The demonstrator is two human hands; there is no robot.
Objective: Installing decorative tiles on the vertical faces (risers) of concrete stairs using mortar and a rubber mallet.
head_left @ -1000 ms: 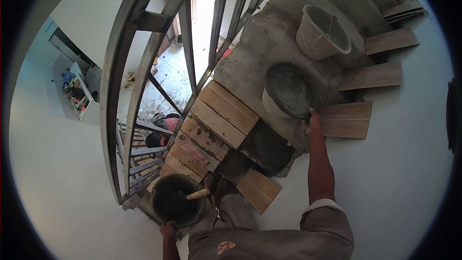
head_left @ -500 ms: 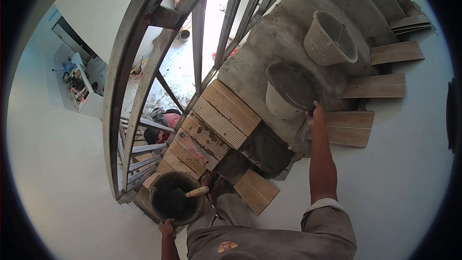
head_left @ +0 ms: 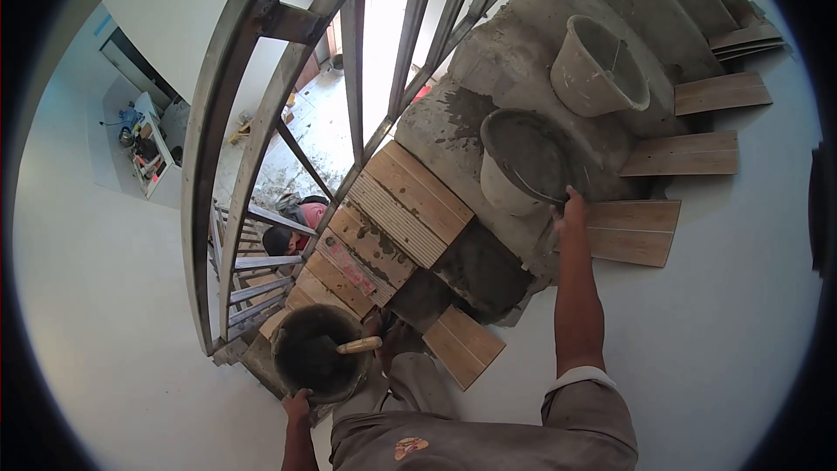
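Note:
My right hand (head_left: 571,211) is closed on the near rim of a pale bucket (head_left: 506,181) standing on a bare concrete step; grey wet residue coats its inside. Low at the left, my left hand (head_left: 297,405) grips the bottom edge of a dark mortar bucket (head_left: 288,375). Inside that one rests a trowel (head_left: 358,345), its wooden handle lying over the rim and its blade partly sunk in dark mix. A wet splash (head_left: 468,115) darkens the concrete beside the pale bucket. Farther up the stairs sits another pale bucket (head_left: 580,87), with a thin rod in it.
Wood-look tiles (head_left: 418,187) cover the lower steps, next to a patch of dark mortar (head_left: 484,270). Loose tiles (head_left: 632,231) lie along the right wall, and one tile (head_left: 464,346) lies near my feet. A metal railing (head_left: 235,122) curves along the left; below it another person (head_left: 292,231) is partly visible.
A dark wet splash has appeared on the concrete left of the pale bucket. That bucket's tilt has shifted slightly, with my right hand still on its rim. My left hand and the mortar bucket have risen slightly.

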